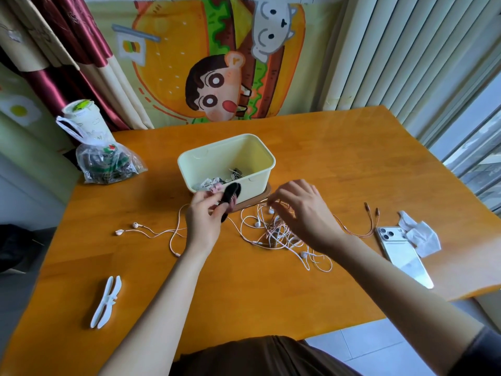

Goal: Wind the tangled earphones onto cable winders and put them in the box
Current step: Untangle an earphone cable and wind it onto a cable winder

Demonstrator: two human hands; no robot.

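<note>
A pale yellow box [260, 169] stands mid-table with several wound earphones inside. Just in front of it my left hand [202, 219] grips a black cable winder [230, 198] with pink cable at it. My right hand [301, 210] hovers over a tangled heap of white and pink earphones [276, 234], fingertips pinching a thin cable. Another pink earphone cable [151, 231] trails off to the left, its two buds lying on the wood. A white cable winder [106, 302] lies alone at the near left.
A white phone [404, 256] and a crumpled tissue [420, 234] lie at the right, beside an orange split cable [360, 229]. A plastic bag [108, 164] and a cup [81, 118] stand at the far left corner. The box rests on a brown lid [267, 192].
</note>
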